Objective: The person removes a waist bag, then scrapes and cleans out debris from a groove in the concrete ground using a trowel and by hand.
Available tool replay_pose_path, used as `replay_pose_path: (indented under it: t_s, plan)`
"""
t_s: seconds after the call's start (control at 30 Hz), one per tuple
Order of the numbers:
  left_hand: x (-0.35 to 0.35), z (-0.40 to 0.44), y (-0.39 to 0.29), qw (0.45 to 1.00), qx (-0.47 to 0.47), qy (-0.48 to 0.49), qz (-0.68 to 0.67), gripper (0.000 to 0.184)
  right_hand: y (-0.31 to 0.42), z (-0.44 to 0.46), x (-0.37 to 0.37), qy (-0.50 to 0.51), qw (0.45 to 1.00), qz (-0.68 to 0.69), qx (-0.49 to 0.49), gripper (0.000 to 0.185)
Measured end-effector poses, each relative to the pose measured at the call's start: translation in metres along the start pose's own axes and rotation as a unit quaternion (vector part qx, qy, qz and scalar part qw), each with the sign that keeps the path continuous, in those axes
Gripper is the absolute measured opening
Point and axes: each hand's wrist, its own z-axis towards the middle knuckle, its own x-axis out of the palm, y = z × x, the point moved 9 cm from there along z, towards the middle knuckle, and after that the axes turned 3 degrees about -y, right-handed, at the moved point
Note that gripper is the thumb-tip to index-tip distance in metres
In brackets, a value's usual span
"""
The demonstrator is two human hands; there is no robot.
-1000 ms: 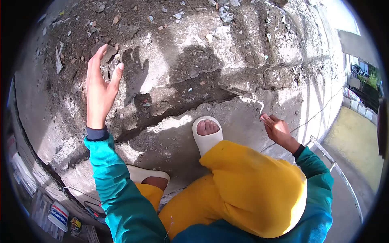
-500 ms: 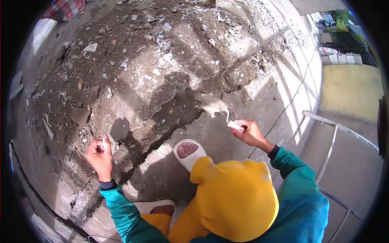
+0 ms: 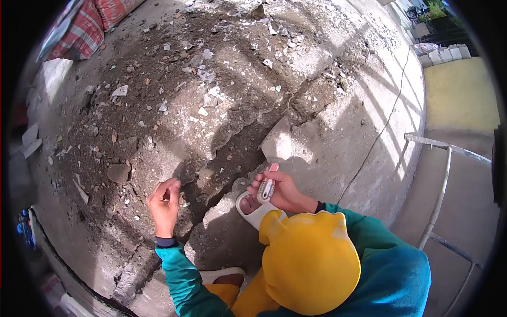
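Note:
My right hand [image 3: 285,191] is closed around the pink and whitish handle of a trowel [image 3: 270,179]. The trowel's pale blade [image 3: 278,140] points away from me, close over the broken concrete edge. My left hand [image 3: 165,203] hangs over the dug soil [image 3: 134,174], its fingers curled toward the thumb, and I see nothing in them. A jagged crack in the concrete [image 3: 227,232] runs between my two hands. My white slipper [image 3: 256,214] is just below the right hand, beside my yellow trouser knee [image 3: 311,264].
Broken tile and stone chips [image 3: 206,76] litter the soil ahead. Red-and-white sacks [image 3: 87,31] lie at the upper left. A metal frame [image 3: 446,174] stands on the right, near a yellow wall [image 3: 459,95] topped with grey blocks [image 3: 449,54].
My right hand has drawn the trowel leftward and closer to me, turning its handle to point back toward my foot. My left hand has shifted right. More of the sacks shows.

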Motion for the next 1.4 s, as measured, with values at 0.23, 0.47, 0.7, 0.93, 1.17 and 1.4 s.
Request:
replay_pose_path:
  t_s: [0.23,0.47,0.7,0.93,1.17,1.4]
  plan:
    - [-0.001,-0.001,-0.019,0.999,0.018,0.023,0.018,0.013,-0.012,0.077,0.015,-0.169,0.977,0.101,-0.086,0.007]
    - [-0.011,-0.008,-0.006,0.999,-0.037,0.017,0.023,0.011,0.016,0.150,-0.009,-0.317,0.917,0.071,-0.231,0.009]
    - [-0.003,-0.021,0.019,0.999,-0.004,0.039,0.037,0.012,0.055,0.075,0.075,-0.106,0.951,-0.008,-0.291,0.012]
    - [-0.016,-0.003,-0.022,0.998,0.056,0.000,0.034,0.013,0.082,0.052,0.054,-0.069,0.926,-0.177,-0.327,0.015]
    - [-0.028,-0.015,-0.016,0.991,0.064,0.050,0.106,0.028,0.108,0.032,0.045,-0.038,0.824,-0.395,-0.405,0.024]
    - [-0.115,-0.047,-0.018,0.928,0.126,0.165,0.309,0.022,0.070,0.059,0.082,0.025,0.653,-0.686,-0.319,0.013]
